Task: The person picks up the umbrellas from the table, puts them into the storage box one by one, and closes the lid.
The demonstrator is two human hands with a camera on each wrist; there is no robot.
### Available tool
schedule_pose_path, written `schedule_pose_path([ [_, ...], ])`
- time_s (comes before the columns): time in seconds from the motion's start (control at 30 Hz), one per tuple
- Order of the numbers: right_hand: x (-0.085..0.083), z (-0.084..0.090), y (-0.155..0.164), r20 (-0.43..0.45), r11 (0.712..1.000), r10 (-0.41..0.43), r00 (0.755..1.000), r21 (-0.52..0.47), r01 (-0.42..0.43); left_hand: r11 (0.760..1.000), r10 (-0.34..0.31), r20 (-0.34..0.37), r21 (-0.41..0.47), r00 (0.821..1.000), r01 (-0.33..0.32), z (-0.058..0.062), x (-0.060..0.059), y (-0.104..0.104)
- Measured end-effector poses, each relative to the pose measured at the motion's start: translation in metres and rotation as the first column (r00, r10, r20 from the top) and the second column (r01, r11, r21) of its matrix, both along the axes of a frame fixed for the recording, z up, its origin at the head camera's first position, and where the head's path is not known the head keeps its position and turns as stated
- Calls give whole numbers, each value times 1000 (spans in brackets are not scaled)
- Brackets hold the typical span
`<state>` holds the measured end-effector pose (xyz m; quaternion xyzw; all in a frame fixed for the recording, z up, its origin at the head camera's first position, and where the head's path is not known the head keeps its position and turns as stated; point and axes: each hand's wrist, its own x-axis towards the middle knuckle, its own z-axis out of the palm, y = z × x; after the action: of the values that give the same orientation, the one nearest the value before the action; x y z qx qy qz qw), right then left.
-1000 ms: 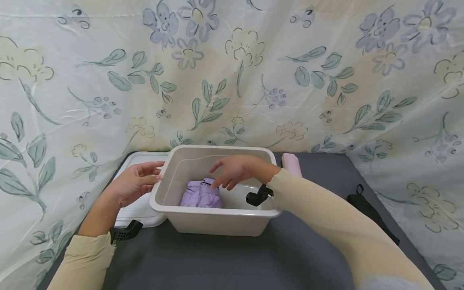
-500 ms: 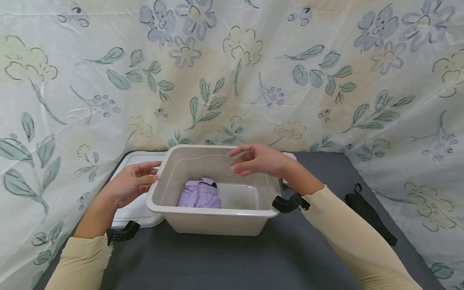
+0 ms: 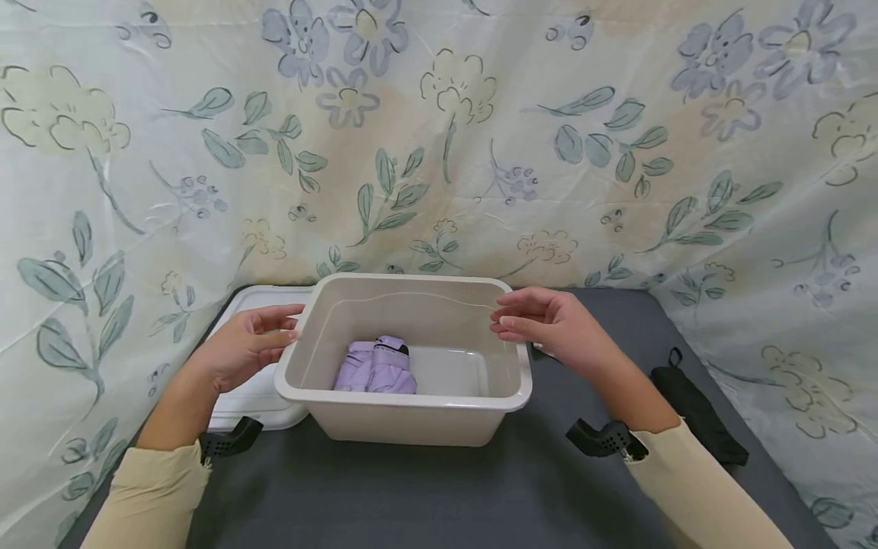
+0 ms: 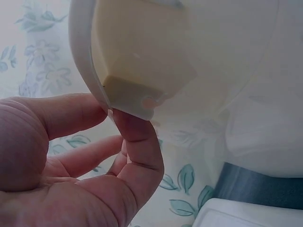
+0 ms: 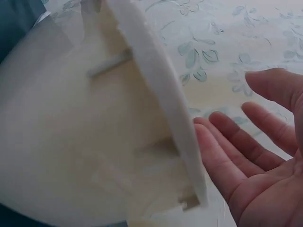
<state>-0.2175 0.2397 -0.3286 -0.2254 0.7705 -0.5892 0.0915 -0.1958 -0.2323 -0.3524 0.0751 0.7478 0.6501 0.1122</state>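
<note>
A beige plastic storage bin (image 3: pixel 405 418) stands in the middle of the head view. Inside, toward its left, lies a folded lilac fabric bundle (image 3: pixel 373 370) with a black strip. My left hand (image 3: pixel 243 347) pinches the bin's left rim; in the left wrist view, thumb and forefinger meet on the rim (image 4: pixel 81 47). At the opposite end, my right hand (image 3: pixel 555 324) is at the right rim with relaxed fingers. The right wrist view shows the fingertips (image 5: pixel 203 135) close beside that rim (image 5: pixel 177 109), the thumb held apart.
A white lid (image 3: pixel 254 393) lies on the dark grey tabletop (image 3: pixel 425 496), partly under the bin's left side. A slim black pouch (image 3: pixel 700 415) with a loop lies at the right. Behind everything hangs a floral curtain (image 3: pixel 439 152).
My right hand has come up out of the bin and moved right, to the right rim, leaving the lilac bundle inside. My left hand has stayed at the left rim.
</note>
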Motion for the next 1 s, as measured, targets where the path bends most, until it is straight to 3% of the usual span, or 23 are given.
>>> schedule_pose_path([
  [0.27, 12, -22, 35, -66, 983, -84, 994, -171, 72, 999, 4, -10, -38, 1000, -4, 0, 0, 0],
  [0.4, 15, -34, 52, -96, 975, -112, 989, -202, 91, 999, 3, -14, -53, 1000, -4, 0, 0, 1],
  [0.63, 22, -51, 78, -131, 964, -258, 957, -99, 246, 998, 6, -12, -62, 1000, -6, 0, 1, 2],
  [0.8, 27, -62, 92, -181, 927, -363, 914, 25, 373, 997, 15, -11, -76, 1000, -15, -1, 1, 1],
  [1.0, 33, -73, 107, -151, 881, -445, 882, 100, 462, 997, 15, -25, -78, 1000, -16, -1, 0, 1],
])
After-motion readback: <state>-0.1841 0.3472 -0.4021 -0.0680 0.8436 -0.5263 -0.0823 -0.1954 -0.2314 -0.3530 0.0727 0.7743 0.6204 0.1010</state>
